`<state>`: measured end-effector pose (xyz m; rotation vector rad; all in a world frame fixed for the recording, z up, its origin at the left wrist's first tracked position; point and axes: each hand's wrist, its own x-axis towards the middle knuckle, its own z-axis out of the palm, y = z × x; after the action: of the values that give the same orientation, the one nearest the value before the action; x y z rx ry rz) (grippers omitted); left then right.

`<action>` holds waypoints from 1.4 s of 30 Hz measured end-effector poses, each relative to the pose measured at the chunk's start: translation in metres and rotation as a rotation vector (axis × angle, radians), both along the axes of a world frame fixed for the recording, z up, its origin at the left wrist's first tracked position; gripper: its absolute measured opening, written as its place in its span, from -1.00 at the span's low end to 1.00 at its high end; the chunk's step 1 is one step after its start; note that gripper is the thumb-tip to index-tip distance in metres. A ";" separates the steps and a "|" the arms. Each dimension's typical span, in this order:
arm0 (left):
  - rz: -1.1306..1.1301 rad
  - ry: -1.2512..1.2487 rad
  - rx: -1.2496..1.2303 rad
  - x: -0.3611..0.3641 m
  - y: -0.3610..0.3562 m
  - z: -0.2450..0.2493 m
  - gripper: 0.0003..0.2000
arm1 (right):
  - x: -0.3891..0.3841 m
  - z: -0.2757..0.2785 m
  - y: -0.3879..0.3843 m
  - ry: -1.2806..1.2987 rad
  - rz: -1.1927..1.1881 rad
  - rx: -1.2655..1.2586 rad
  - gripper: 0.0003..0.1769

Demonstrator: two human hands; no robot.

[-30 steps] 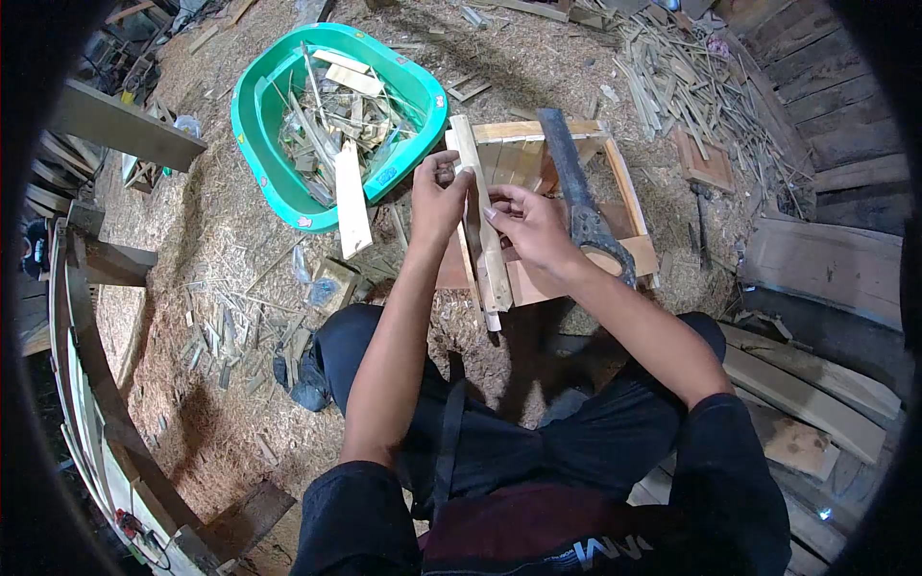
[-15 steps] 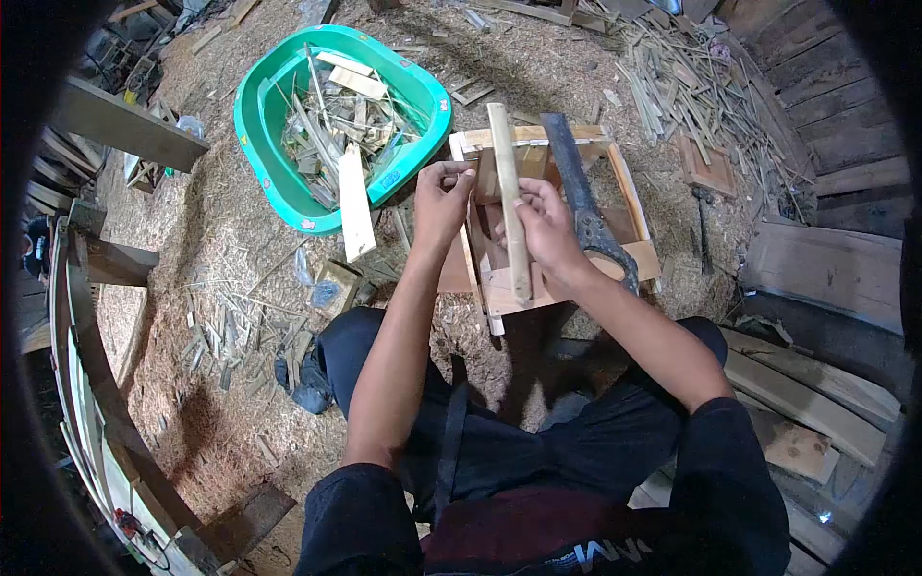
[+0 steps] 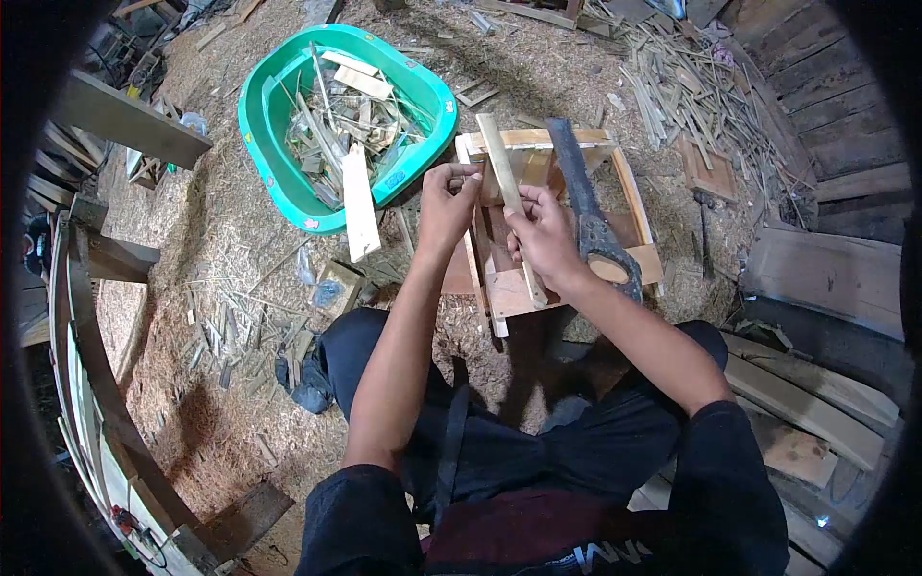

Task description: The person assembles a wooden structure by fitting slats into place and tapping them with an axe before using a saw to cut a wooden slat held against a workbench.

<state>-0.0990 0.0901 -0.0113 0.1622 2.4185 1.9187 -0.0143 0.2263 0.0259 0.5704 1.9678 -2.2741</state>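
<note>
My right hand (image 3: pixel 545 235) is closed around a pale wooden strip (image 3: pixel 498 158), which slants over a small wooden frame (image 3: pixel 636 197). My left hand (image 3: pixel 448 206) is closed in a pinch at the frame's upper left side; whatever its fingertips hold is too small to make out. A dark handsaw (image 3: pixel 573 173) rests across the frame, just right of my right hand, its handle toward me. The frame sits on the ground in front of my knees, with brown boards showing inside it.
A green tub (image 3: pixel 252 110) of wood scraps stands left of the frame, a pale board (image 3: pixel 358 206) leaning over its rim. Offcuts (image 3: pixel 663 106) lie piled at the upper right. Planks (image 3: pixel 807 394) lie to my right. Curved timber (image 3: pixel 82 365) stands at left. Shavings cover the ground.
The strip in my right hand has tilted, its top end swinging left and its lower end right. My left hand has shifted only slightly, staying by the frame's side.
</note>
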 end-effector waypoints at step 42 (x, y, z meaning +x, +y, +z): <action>-0.019 -0.087 0.132 0.000 -0.001 0.006 -0.68 | 0.007 0.008 -0.010 0.269 0.169 0.335 -0.49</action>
<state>-0.0987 0.0894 -0.0058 0.1049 2.2295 2.0326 -0.0069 0.2161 0.0338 0.1120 2.4409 -2.0218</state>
